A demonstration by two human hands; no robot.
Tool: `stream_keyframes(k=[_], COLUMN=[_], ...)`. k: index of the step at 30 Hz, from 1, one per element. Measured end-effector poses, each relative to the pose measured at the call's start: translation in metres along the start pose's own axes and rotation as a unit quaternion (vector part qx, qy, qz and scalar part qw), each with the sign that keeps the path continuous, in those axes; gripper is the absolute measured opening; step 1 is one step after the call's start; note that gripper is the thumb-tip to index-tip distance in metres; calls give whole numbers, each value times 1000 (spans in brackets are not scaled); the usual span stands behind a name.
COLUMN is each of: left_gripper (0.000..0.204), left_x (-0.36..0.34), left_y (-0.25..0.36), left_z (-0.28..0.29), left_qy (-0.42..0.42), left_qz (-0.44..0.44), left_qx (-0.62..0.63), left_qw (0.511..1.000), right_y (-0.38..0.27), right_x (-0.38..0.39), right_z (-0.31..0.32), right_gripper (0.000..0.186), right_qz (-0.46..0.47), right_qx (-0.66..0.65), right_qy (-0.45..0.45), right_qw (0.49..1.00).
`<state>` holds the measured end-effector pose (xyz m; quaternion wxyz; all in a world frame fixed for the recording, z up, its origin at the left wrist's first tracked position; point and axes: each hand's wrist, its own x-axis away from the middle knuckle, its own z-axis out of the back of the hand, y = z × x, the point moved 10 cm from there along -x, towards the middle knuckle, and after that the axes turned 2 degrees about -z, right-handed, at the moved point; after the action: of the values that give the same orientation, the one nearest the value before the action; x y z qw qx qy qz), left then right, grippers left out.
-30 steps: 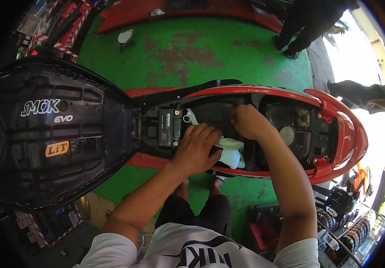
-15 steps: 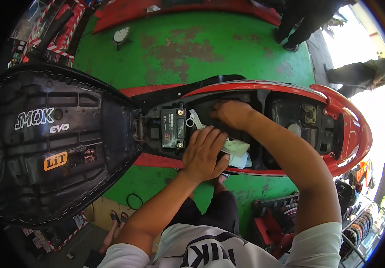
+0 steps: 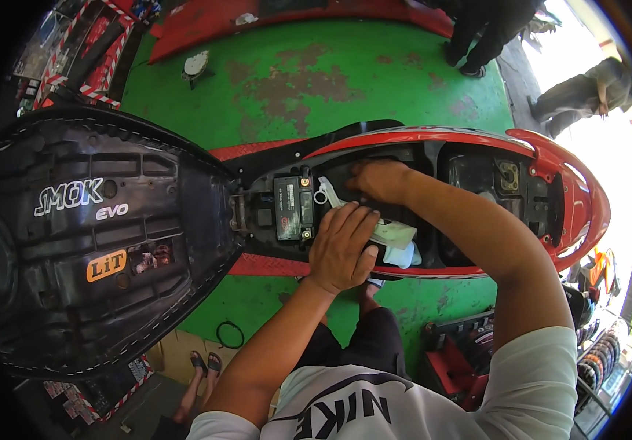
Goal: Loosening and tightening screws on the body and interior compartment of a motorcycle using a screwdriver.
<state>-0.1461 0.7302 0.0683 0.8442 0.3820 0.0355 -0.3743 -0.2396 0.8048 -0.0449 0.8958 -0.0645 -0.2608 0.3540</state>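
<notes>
A red scooter's storage compartment [image 3: 396, 155] lies open in front of me. My left hand [image 3: 343, 246] rests palm down across its near side, fingers stretched out and close together, with the thumb apart. It lies over a white plastic piece with a ring [image 3: 324, 192], whose lower part it hides. Beside that hand are a pale, see-through packet [image 3: 392, 233] and a light blue folded item [image 3: 402, 255]. My right hand [image 3: 379, 180] reaches into the far side of the compartment with bent fingers. Its fingertips are mostly hidden, so what they hold cannot be made out.
To the left, the raised black seat [image 3: 52, 271] shows its underside. A black battery [image 3: 287, 209] sits near the hinge [image 3: 239, 213]. A fuel cap [image 3: 507, 177] lies right of the compartment. A small stool [image 3: 195, 64] and people's legs [image 3: 488, 37] are farther off.
The whole view has shifted slightly, so the scooter and seat appear a little farther right. Both hands stay at nearly the same places in the compartment.
</notes>
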Motion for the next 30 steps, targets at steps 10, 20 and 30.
stream_keyframes(k=[10, 20, 30], left_gripper=[58, 59, 57], left_x=[2, 0, 2], left_y=[2, 5, 8], left_z=[0, -3, -3], left_qy=[13, 19, 18], left_qz=[-9, -11, -9], left_qx=[-10, -25, -59], left_qw=[1000, 999, 998], right_y=[-5, -6, 17], right_x=[27, 28, 23], right_z=[25, 21, 26], right_gripper=[30, 19, 24], right_qz=[-18, -5, -245], right_qx=[-39, -21, -427], right_qy=[98, 130, 234], right_qw=[994, 991, 838])
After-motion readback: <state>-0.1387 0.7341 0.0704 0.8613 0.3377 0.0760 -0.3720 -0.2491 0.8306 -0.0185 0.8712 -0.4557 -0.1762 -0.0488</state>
